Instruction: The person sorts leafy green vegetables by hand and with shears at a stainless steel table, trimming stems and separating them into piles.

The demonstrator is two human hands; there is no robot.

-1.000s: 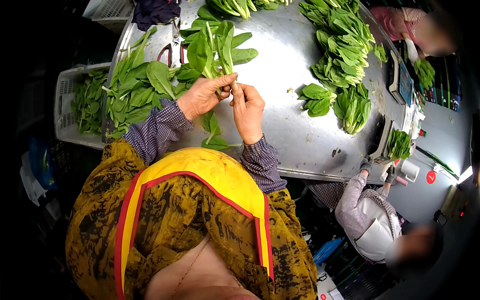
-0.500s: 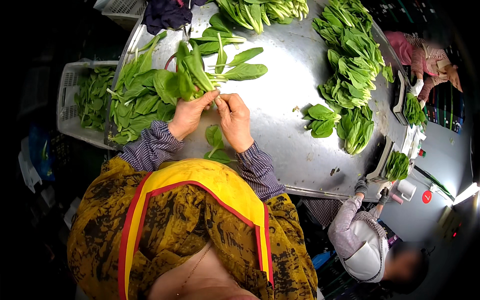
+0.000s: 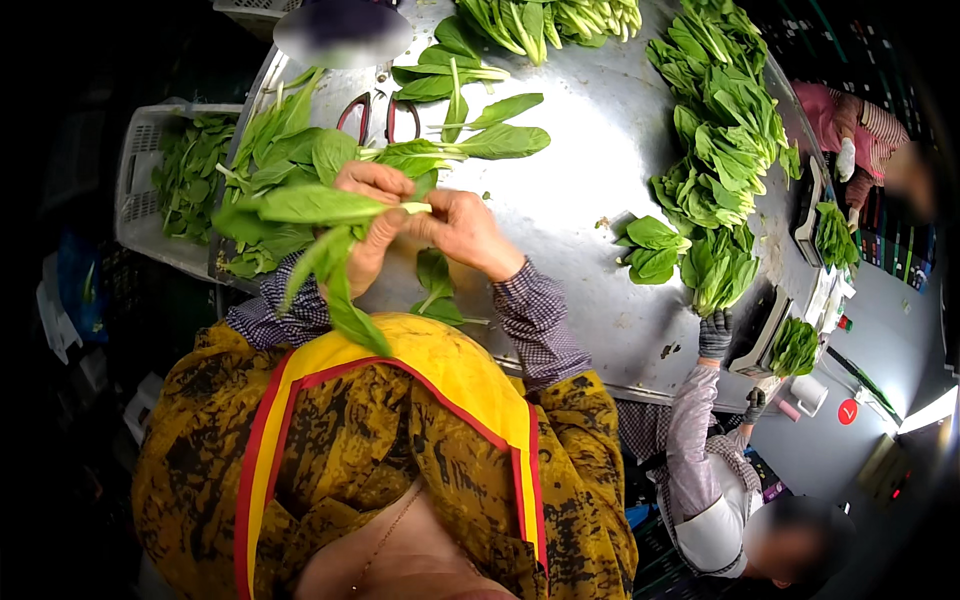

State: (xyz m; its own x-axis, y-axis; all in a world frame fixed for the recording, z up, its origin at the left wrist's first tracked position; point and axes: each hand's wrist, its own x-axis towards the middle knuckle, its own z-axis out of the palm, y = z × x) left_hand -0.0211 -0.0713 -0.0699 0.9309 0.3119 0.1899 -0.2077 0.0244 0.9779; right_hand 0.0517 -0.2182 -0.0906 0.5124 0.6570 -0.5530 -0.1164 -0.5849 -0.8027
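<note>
My left hand (image 3: 366, 262) is closed round a leafy green (image 3: 320, 207), whose broad leaves hang out to the left and down over my sleeve. At its pale stem end, my right hand (image 3: 467, 232) pinches with thumb and fingers, close against the left. Just beyond, scissors (image 3: 352, 118) with red and black handles lie on the metal table (image 3: 570, 150). Loose leaves (image 3: 508, 143) are spread past my hands, and a small sprig (image 3: 435, 285) lies below them. Left of my hands is a heap of greens (image 3: 265, 165).
A white crate (image 3: 130, 205) of leaves stands beyond the table's left edge. Bunched greens (image 3: 720, 130) line the right side, more (image 3: 530, 25) lie at the far edge. A co-worker's gloved hand (image 3: 715, 333) touches the nearest right bunch; another person (image 3: 860, 130) stands farther off.
The leafy green has swung from pointing away to pointing left and down, and both hands turned with it. The scissors' handles came into view. The near co-worker's gloved hand reached out to a bunch.
</note>
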